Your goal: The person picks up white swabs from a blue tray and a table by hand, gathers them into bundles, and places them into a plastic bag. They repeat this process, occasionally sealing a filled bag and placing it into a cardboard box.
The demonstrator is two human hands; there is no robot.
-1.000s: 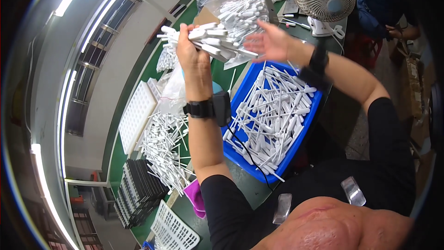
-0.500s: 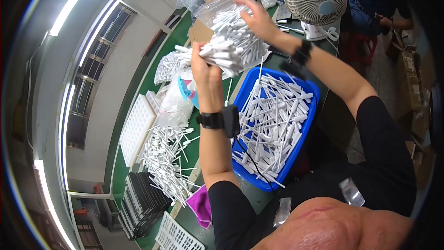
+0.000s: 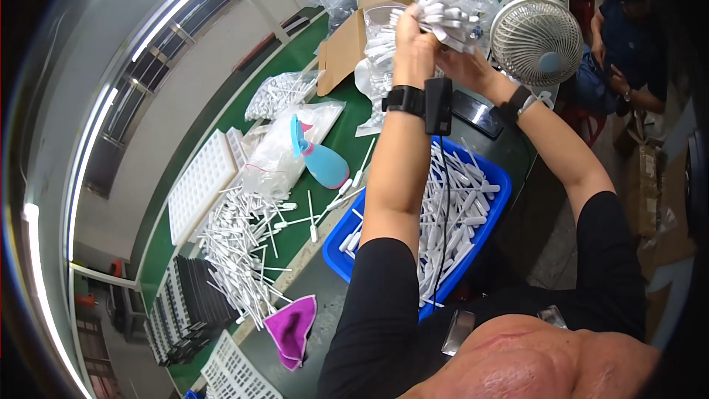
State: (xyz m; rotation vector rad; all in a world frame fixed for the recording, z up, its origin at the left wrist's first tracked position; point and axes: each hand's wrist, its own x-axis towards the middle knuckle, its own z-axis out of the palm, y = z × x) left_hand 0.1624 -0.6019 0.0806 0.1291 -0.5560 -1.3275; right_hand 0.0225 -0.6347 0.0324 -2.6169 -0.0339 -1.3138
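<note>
Left hand [image 3: 416, 46] at upper centre of frame, fingers wrapped around a thick bundle of white sticks [image 3: 447, 16], each with one wider end. Grip closed; bundle fans up and to the right. Right hand [image 3: 467, 68] just below and right of it, close against the bundle's underside; fingers partly hidden, so cannot tell how far they are closed or whether they hold any.

Clear bag [image 3: 380, 48] of similar pieces beside the left hand, open cardboard box [image 3: 343, 52] to its left. Dark phone [image 3: 476, 113] below the right wrist; pale round fan [image 3: 537, 37] at upper right.

Blue tub [image 3: 336, 250] at lower centre, loaded with more sticks, partly covered by the left forearm. Loose heap [image 3: 240, 244] of sticks left of centre; light-blue spray bottle [image 3: 326, 166] between heap and forearm. Purple cloth [image 3: 292, 332] at lower left.
</note>
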